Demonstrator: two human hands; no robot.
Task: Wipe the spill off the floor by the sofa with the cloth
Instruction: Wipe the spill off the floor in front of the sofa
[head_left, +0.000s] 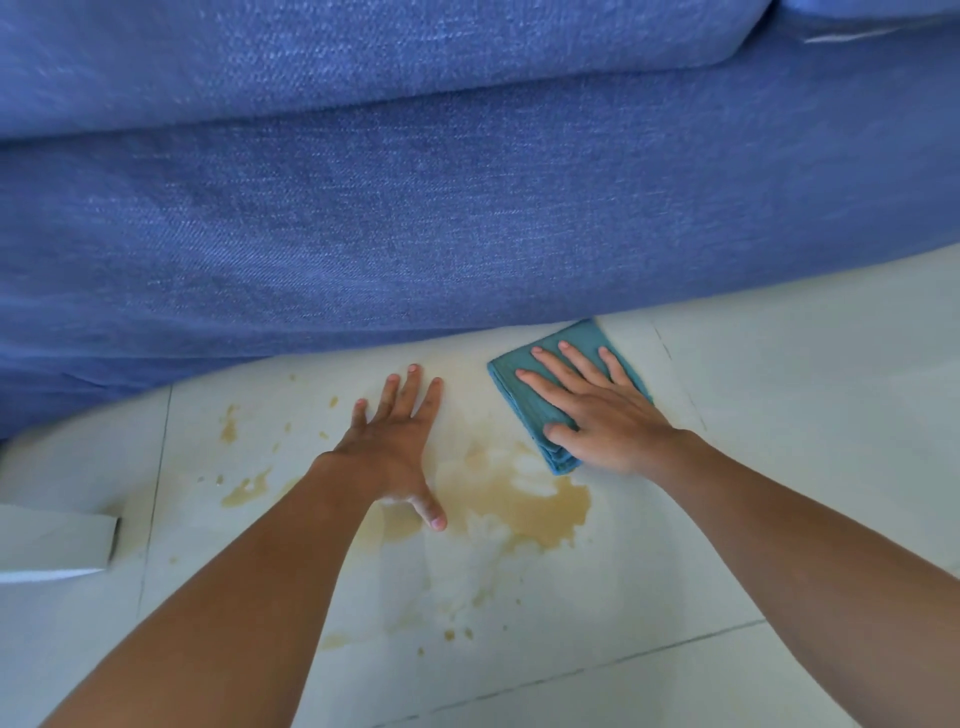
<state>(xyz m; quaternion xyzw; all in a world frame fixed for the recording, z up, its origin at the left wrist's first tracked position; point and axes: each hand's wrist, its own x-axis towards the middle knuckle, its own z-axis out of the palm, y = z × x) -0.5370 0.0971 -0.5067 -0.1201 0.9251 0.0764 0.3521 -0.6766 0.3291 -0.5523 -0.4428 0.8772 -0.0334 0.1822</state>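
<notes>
A yellowish-brown spill (524, 501) spreads over the pale tiled floor (779, 415) just in front of the blue sofa (415, 208), with smaller splashes to the left and below. A folded teal cloth (524, 395) lies flat on the floor at the spill's upper right edge, close to the sofa base. My right hand (597, 410) presses flat on the cloth, fingers spread, thumb curled at its near edge. My left hand (395, 441) rests flat on the bare floor to the left of the cloth, fingers apart, thumb touching the wet patch.
The sofa's front fills the upper half of the view and overhangs the floor. A white box-like object (57, 545) sits at the left edge on the floor. Tile joints run across the floor at right and bottom.
</notes>
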